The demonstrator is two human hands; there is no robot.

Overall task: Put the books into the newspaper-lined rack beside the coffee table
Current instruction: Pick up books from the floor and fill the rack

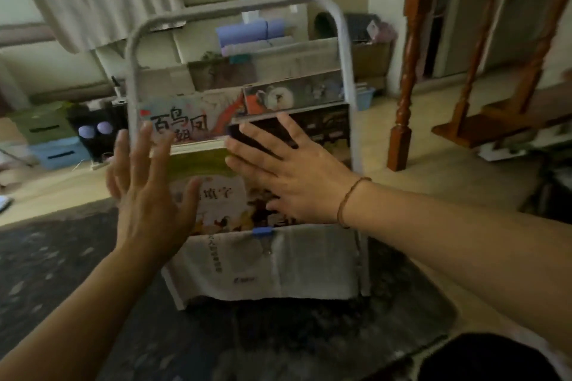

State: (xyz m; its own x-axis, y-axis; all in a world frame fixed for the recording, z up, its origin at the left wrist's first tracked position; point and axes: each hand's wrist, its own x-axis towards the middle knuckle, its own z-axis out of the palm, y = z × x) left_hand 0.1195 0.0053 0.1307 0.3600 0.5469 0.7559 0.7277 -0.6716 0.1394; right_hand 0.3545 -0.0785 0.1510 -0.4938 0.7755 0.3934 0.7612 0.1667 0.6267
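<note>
Left hand [148, 195]: raised in front of the rack [340, 40], palm turned inward, fingers spread and loose, grasping nothing; thumb overlapping the near edge of the green-topped book [213, 185], contact not certain. Forearm entering from the lower left corner.

Right hand [288, 170]: laid flat, palm down, fingers splayed across the dark-covered book [325, 130] in the front tier; released, not gripping. Thin cord bracelet [349, 198] at the wrist; forearm entering from the right edge.

Books: all standing in the rack, covers facing the camera. Green-topped book in the front pocket, between the two hands. Dark-covered book just right of it, beneath the right fingers. Book with large black characters and red artwork [192, 120] one tier behind, above the left hand. Book showing a white round animal [291, 96] behind and to the right.

Rack: pale tubular frame with an arched top, standing on a dark patterned rug [77, 288]. Newspaper lining [297, 260] draped over the front, pinned by a blue clip [263, 231].

Hard to make out: lower halves of the front books hidden behind the newspaper; rear tiers blurred; titles partly covered by fingers. Wooden posts [405, 86] to the right, boxes [46, 139] at left on the floor, soft in focus.
</note>
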